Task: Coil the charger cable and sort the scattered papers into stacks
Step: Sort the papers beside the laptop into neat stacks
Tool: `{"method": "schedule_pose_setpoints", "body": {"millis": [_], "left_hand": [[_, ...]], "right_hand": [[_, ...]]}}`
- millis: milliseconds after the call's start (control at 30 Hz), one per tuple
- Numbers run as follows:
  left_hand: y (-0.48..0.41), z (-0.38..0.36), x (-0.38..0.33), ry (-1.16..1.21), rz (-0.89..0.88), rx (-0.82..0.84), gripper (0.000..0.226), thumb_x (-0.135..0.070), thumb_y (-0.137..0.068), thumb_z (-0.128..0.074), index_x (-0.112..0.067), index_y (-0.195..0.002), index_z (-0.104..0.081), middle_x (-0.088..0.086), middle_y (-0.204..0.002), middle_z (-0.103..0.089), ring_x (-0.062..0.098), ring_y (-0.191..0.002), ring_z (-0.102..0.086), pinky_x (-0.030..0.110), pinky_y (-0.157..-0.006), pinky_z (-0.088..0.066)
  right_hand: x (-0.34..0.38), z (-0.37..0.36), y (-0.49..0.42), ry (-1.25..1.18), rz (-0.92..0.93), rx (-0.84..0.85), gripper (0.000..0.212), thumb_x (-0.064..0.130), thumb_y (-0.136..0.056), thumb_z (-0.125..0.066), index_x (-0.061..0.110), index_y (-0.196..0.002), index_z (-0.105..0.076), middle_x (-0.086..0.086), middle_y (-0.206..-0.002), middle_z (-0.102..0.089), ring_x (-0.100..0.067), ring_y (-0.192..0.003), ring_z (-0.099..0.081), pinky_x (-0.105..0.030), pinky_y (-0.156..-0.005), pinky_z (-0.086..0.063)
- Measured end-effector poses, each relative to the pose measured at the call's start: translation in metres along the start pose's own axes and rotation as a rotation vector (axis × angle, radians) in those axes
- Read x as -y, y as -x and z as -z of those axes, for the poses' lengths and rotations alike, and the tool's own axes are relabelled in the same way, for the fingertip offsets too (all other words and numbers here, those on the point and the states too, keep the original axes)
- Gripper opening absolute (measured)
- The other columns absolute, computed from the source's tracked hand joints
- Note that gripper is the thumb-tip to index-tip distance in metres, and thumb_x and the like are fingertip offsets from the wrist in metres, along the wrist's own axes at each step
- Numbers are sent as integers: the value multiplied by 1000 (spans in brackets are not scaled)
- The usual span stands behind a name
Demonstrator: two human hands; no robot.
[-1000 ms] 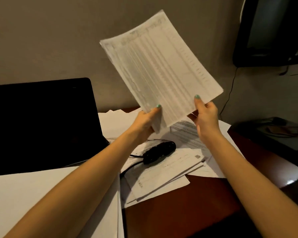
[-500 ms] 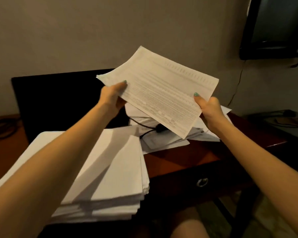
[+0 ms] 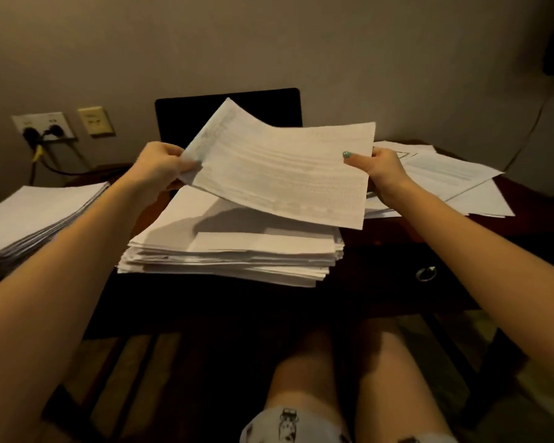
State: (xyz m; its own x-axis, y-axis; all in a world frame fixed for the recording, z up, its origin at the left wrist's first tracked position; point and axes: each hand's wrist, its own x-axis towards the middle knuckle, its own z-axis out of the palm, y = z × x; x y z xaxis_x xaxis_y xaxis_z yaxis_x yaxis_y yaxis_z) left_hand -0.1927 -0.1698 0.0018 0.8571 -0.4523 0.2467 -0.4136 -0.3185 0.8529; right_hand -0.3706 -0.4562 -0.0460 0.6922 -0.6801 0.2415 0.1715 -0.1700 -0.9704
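I had lowered the sheets (image 3: 285, 174) from upright to nearly flat above the middle stack (image 3: 231, 254), left hand (image 3: 160, 164) pinching their 9 o'clock edge, right hand (image 3: 381, 167) their 3 o'clock edge, so stacking them looked next.

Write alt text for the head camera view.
The left hand and right hand hold a printed sheet by its side edges above a tall paper stack on a dark desk. A second stack lies at left, loose papers at right, a laptop behind.
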Motion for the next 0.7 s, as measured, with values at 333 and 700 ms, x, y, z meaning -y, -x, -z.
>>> {"method": "schedule_pose_setpoints", "body": {"millis": [333,700], "left_hand": [[43,58,42,-584,254,332,27,-28,-84,-72,-2,-87,-70,10,-79,-56,20,-72,-47,27,-59,-34],[5,-7,25,-658,-174,73,46,-36,-86,-70,-16,-125,-54,12,-114,-64,32,-100,-58,46,-83,-49]], "right_hand": [[-18,-44,22,543,22,226,31,21,-84,-73,-1,-105,-68,-9,-98,-69,-18,-79,-63,-28,-65,-49],[-25,-10,8,1086,131,2,59,52,-85,-64,11,-124,-51,-12,-125,-54,-31,-108,-55,-37,-79,-44]]}}
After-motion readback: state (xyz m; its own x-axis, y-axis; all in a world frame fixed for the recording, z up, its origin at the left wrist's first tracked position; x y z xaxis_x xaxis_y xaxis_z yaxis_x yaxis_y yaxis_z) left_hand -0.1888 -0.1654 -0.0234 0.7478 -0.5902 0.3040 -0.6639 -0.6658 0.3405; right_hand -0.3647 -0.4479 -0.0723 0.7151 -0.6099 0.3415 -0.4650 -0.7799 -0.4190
